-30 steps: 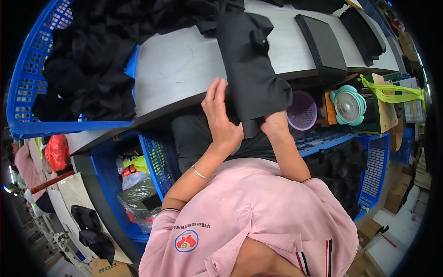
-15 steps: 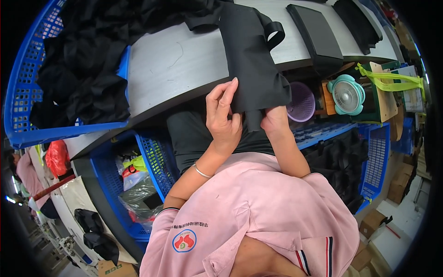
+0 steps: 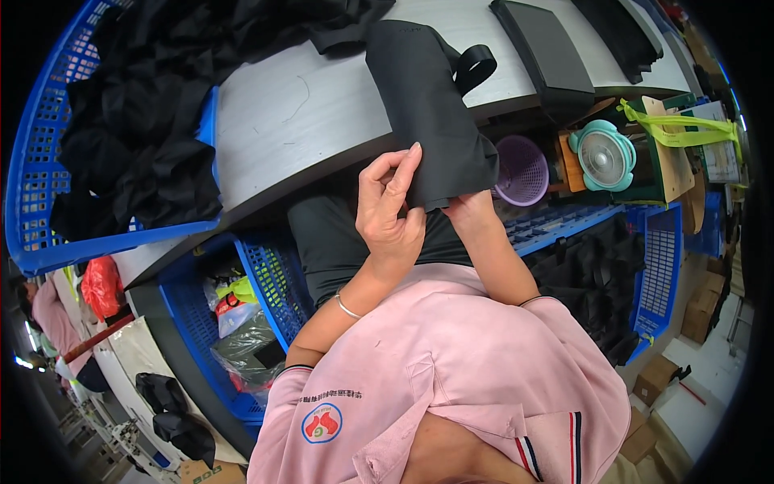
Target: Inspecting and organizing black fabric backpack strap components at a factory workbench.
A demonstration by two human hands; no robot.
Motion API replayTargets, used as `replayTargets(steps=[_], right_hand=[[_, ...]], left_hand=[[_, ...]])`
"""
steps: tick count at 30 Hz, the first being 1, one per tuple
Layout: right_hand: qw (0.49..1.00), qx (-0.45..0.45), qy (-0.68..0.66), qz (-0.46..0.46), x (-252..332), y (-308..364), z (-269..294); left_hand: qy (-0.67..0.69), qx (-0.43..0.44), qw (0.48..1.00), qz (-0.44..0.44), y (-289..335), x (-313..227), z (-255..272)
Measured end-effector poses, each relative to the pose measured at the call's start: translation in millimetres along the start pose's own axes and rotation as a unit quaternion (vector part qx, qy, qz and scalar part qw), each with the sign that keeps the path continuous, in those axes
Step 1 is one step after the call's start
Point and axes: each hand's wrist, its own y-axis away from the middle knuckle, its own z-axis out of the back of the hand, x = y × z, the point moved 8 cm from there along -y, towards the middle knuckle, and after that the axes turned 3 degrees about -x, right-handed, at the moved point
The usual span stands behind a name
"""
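A long black fabric pouch (image 3: 431,121) with a strap loop (image 3: 476,68) on its right side lies over the front edge of the worktable, its near end above my lap. My left hand (image 3: 391,202) grips the pouch's near left edge, the index finger stretched along the cloth and the other fingers bent. My right hand (image 3: 472,211) is at the near opening, its fingers out of sight inside or under the cloth. Whether they grasp anything there is hidden.
On the grey table (image 3: 270,121) stand black panel stacks (image 3: 544,56) to the right. A blue crate (image 3: 36,194) heaped with black cloth (image 3: 153,145) is at left. Beside my legs are another blue crate (image 3: 278,278), a purple basket (image 3: 522,171) and a teal fan (image 3: 603,156).
The pouch has shifted slightly left and toward me. A narrow flap that hung from its near end has mostly gone from sight. My right hand has moved slightly left.
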Motion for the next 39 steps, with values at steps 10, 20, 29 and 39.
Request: replayTargets(steps=[10,20,29,39], right_hand=[[0.996,-0.070,0.037,0.047,6.1,-3.7,2.0],[0.997,-0.006,0.034,0.068,2.7,-19.5,-6.6],[0.979,-0.069,0.149,0.119,-9.5,-33.4,7.6],[0.887,0.097,0.447,-0.070,-22.0,-40.1,-0.4]], left_hand=[[0.007,0.008,1.000,-0.003,-0.4,-0.1,-0.6],[-0.006,0.078,0.997,0.001,8.1,16.2,-1.0],[0.011,0.060,0.996,0.070,6.7,33.8,11.9],[0.024,-0.044,0.949,0.312,33.1,143.4,32.0]])
